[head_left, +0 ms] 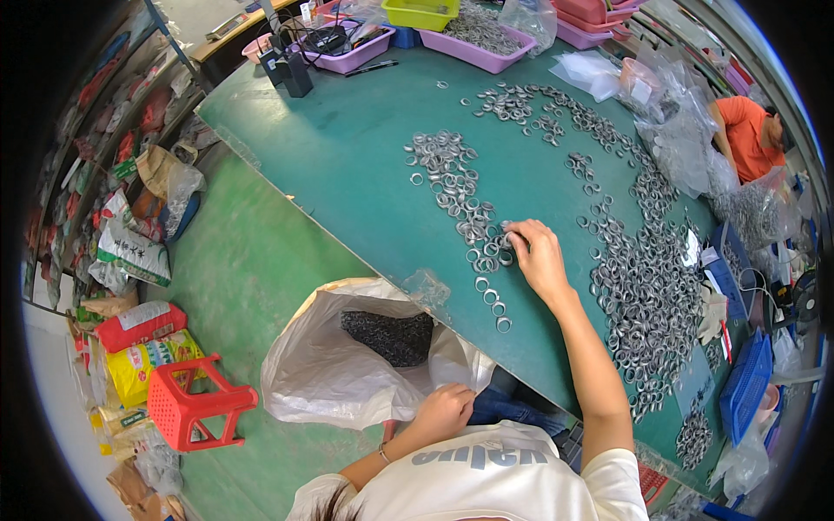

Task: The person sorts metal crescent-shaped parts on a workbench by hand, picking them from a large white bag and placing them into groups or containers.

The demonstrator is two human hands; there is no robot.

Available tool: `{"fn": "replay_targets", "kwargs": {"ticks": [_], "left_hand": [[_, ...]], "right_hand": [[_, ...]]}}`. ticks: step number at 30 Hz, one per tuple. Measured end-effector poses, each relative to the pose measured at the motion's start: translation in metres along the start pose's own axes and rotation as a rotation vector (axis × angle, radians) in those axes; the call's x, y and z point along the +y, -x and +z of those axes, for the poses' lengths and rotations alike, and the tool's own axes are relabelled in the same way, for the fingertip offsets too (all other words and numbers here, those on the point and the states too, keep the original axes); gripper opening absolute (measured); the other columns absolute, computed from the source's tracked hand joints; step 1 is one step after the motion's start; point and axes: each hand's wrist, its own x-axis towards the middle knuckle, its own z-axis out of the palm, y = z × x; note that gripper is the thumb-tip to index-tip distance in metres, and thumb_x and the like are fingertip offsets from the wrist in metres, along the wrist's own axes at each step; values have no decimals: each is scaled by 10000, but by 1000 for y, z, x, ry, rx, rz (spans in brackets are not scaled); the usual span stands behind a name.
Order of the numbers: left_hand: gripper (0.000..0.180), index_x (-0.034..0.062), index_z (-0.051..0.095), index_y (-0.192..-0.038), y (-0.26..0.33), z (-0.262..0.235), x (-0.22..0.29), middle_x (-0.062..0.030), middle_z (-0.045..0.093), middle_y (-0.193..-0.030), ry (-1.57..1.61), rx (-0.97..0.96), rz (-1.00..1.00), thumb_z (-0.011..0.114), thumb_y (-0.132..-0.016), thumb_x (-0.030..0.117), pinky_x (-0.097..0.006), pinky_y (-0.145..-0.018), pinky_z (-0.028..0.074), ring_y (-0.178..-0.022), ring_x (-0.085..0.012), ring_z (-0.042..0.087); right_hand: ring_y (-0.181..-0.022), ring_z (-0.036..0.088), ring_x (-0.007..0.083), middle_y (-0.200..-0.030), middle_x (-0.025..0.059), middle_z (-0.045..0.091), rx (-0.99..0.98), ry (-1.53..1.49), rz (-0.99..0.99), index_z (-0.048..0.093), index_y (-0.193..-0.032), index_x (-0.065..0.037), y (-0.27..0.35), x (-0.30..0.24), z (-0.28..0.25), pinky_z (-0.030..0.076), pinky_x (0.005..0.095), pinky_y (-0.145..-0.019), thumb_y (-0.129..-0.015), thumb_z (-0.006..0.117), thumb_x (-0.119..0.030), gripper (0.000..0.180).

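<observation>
My right hand reaches over the green table with thumb and fingers pinched together at a grey metal ring. Just beside the fingertips, the end of a long band of loose metal rings lies on the tabletop. Several more rings trail in a short line toward the table's near edge. Below that edge, my left hand is curled closed at the rim of a large white woven sack. The sack gapes wide, with a dark granular-looking mass inside.
A large spread of rings covers the table's right side. Purple trays, a yellow-green bin and black cables stand at the back. A red stool is on the floor at left. Another person in orange is at far right.
</observation>
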Motion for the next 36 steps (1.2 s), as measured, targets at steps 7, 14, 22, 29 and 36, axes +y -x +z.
{"fn": "replay_targets", "kwargs": {"ticks": [7,14,22,29,36], "left_hand": [[83,3,637,-826,1,0,2,-145,621,-810,14,37,5,589,-801,67,-426,-718,508,-797,-332,606],[94,-10,648,-836,0,3,-3,-151,631,-832,18,13,18,598,-796,58,-423,-709,512,-795,-337,610],[96,-22,652,-840,-3,4,-2,-163,633,-821,20,10,32,607,-789,46,-421,-692,514,-779,-344,610],[94,-19,650,-834,-3,3,-3,-163,635,-825,12,-3,28,613,-777,46,-420,-706,513,-787,-344,610],[93,-15,650,-828,0,5,-4,-156,630,-821,42,47,31,609,-766,41,-422,-703,511,-786,-341,608]], "right_hand": [[-892,605,319,-892,132,655,-198,349,-25,671,-958,-26,-2,-4,7,451,417,-808,-819,625,-66,152],[-752,627,315,-823,154,664,-86,218,121,668,-913,5,2,5,8,481,387,-690,-820,653,-68,119],[-670,585,85,-752,55,683,-167,-378,490,675,-906,26,17,27,-11,475,278,-615,-856,683,-95,131],[-695,583,69,-800,17,663,-573,-651,292,654,-958,-6,50,-62,9,476,236,-619,-893,648,-95,111],[-715,637,271,-822,137,648,-5,-122,182,625,-967,6,23,-29,5,504,393,-644,-857,636,-117,166]]}}
